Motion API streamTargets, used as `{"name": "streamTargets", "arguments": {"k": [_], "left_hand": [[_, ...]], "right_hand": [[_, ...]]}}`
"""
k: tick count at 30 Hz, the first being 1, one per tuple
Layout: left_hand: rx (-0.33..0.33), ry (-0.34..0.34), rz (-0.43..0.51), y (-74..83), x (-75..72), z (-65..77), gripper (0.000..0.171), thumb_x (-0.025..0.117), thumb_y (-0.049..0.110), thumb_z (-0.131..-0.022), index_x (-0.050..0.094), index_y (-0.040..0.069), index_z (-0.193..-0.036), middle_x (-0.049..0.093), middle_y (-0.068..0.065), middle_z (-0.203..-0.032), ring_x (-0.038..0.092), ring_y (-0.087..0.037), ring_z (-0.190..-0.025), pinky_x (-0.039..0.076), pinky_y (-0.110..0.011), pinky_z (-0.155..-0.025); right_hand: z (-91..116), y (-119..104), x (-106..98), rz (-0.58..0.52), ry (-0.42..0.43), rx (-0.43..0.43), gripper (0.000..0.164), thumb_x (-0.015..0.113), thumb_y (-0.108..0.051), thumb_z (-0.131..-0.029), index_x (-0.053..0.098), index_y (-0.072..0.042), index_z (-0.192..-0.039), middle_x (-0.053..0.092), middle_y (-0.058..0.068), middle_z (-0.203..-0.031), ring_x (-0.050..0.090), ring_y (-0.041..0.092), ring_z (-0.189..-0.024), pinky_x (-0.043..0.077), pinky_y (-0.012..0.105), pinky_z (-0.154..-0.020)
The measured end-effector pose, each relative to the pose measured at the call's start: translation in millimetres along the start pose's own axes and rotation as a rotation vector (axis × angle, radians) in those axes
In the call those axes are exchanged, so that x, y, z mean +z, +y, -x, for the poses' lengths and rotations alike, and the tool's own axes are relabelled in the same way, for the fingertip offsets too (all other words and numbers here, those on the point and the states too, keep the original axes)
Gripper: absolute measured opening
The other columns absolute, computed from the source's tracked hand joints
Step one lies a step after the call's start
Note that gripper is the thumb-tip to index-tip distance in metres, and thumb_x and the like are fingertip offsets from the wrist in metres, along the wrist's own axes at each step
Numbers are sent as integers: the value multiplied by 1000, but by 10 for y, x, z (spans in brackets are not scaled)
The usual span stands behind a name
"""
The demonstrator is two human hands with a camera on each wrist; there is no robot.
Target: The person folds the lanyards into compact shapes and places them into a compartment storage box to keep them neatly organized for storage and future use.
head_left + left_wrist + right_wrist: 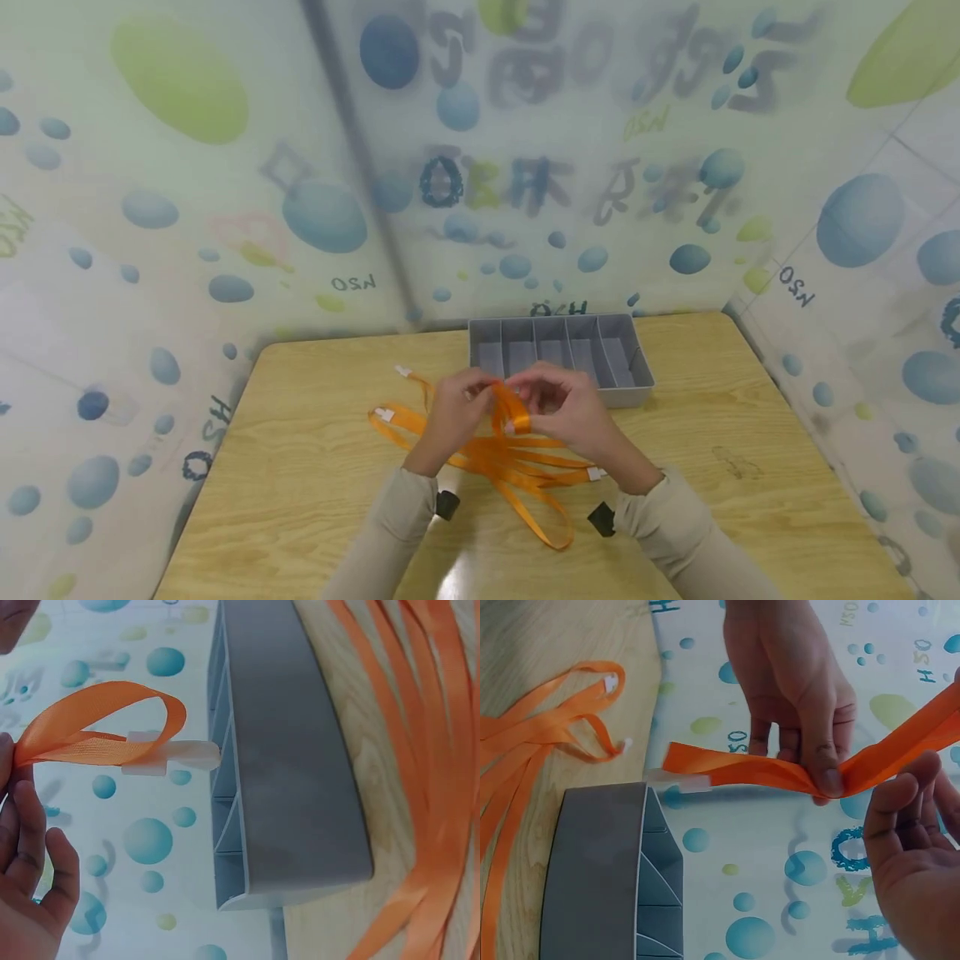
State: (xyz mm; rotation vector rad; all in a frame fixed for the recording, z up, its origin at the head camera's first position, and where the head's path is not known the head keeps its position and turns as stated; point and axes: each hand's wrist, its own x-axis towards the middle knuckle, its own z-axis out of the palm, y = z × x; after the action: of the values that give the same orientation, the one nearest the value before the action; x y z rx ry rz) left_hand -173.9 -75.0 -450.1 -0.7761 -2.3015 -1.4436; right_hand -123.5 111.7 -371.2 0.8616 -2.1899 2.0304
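Both hands hold an orange ribbon lanyard [514, 410] above the table, in front of the grey tray. My left hand [456, 417] pinches the ribbon between thumb and fingers, plainest in the right wrist view. From that pinch hangs a ribbon loop with a white plastic clip [146, 755]. My right hand [567, 410] is close beside it with curled fingers, gripping the ribbon's other stretch; its exact grip lies partly outside the right wrist view. More orange lanyards [517, 467] with white clips lie fanned out on the table under the hands.
A grey divided tray [637, 392] with several slots stands at the table's back edge against a patterned sheet [525, 250]. The wooden table [300, 467] extends to both sides. Dark square pieces [602, 519] show at the cuffs.
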Motion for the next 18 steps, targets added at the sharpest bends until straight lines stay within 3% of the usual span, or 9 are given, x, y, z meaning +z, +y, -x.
{"name": "streamTargets", "arguments": {"k": [4,9,18], "left_hand": [[-2,45,3,165,-107,-79,11,64,-7,-82,70,1,-85,66,-5,-73,58,-14,-61,50,-26,-57],[-41,57,33,458,-248,-164,8,62,-5,-83,70,-4,-87,68,-12,-80,60,-20,-66,50,-31,-61],[-105,72,105,602,-340,-233,13,58,-6,-85,70,-4,-90,68,-15,-86,60,-19,-68,50,-33,-63]], "right_hand": [[13,29,23,15,-6,39,44,77,8,-67,60,8,-107,56,19,-82,47,19,-60,42,22,-51],[39,100,42,56,-11,57,61,81,0,-65,54,4,-120,55,15,-95,49,19,-59,44,26,-50],[76,160,70,101,-12,34,68,82,0,-63,53,5,-124,53,13,-102,50,22,-59,46,28,-49]]}}
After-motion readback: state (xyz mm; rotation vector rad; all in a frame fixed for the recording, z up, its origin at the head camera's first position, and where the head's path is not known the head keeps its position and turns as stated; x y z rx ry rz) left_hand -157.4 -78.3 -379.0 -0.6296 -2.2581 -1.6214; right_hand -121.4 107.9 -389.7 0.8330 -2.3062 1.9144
